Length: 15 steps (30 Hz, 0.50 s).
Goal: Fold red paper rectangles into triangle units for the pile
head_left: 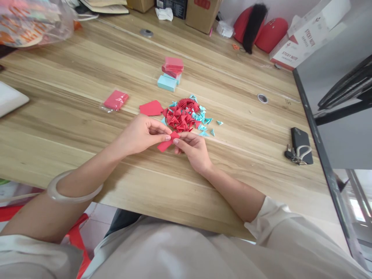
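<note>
My left hand [142, 133] and my right hand [193, 149] meet over the wooden table [87, 147], both pinching a small folded strip of red paper [166, 143] at the fingertips. Just beyond them lies a pile of folded red paper triangles [181, 118] mixed with light blue triangles [203, 120]. A flat red paper sheet [150, 108] lies left of the pile. A pale bangle [71, 193] sits on my left forearm.
Stacked red and blue paper pads [171, 73] stand behind the pile, a wrapped red pad [115, 100] to the left. A black case with keys [300, 147] lies at the right. Cardboard boxes [202, 13], a sticky-note box [308, 38] and a plastic bag [31, 21] line the far edge.
</note>
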{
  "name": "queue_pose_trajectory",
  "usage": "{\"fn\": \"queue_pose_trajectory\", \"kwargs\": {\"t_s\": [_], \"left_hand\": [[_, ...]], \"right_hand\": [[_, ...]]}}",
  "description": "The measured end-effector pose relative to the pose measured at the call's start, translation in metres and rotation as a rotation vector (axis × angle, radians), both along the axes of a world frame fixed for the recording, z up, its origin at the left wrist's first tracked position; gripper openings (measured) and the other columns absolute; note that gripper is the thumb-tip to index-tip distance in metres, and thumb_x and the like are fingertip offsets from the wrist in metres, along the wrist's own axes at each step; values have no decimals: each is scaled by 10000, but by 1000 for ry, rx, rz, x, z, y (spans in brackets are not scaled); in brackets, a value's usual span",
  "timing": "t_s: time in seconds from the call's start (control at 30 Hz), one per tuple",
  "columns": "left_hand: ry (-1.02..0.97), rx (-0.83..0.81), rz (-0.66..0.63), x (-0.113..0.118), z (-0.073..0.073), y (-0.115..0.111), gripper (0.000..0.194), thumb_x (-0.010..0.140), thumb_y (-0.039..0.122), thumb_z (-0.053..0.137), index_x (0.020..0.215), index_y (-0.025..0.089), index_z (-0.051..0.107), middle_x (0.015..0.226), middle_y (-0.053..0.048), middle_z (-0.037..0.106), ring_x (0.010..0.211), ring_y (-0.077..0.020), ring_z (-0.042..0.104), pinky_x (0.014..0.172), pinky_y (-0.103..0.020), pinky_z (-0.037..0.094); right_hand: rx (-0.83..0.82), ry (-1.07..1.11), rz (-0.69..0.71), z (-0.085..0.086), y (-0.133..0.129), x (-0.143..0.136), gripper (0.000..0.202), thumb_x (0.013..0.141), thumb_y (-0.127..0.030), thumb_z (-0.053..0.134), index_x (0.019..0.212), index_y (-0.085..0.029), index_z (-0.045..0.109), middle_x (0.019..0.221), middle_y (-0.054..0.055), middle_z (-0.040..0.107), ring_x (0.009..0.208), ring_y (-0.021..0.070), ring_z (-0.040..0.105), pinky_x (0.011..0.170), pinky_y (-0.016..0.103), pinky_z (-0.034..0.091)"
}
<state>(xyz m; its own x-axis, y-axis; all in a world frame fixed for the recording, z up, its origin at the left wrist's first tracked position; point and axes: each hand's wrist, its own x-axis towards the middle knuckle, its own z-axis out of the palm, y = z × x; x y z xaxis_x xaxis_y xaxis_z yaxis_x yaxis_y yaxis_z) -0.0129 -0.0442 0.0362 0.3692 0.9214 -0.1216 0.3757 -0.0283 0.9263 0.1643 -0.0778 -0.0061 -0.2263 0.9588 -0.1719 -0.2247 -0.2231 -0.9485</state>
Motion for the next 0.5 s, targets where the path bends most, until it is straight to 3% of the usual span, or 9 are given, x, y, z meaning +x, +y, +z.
{"fn": "queue_pose_trajectory", "kwargs": {"t_s": [0.33, 0.5], "left_hand": [[-22, -8, -23, -1, 0, 0, 204, 723, 348, 741, 823, 170, 733, 782, -33, 737, 695, -123, 665, 610, -187, 534], [-62, -7, -28, 1, 0, 1, 205, 686, 340, 770, 760, 158, 708, 717, -8, 715, 624, -83, 639, 567, -137, 508]], "right_hand": [[-33, 32, 2, -4, 2, 1, 330, 686, -436, 750, 804, -152, 629, 594, -38, 609, 504, 22, 522, 526, 171, 457], [-22, 48, -4, -2, 1, 1, 322, 678, -422, 758, 773, -148, 619, 550, -49, 595, 483, 23, 523, 513, 168, 450]]}}
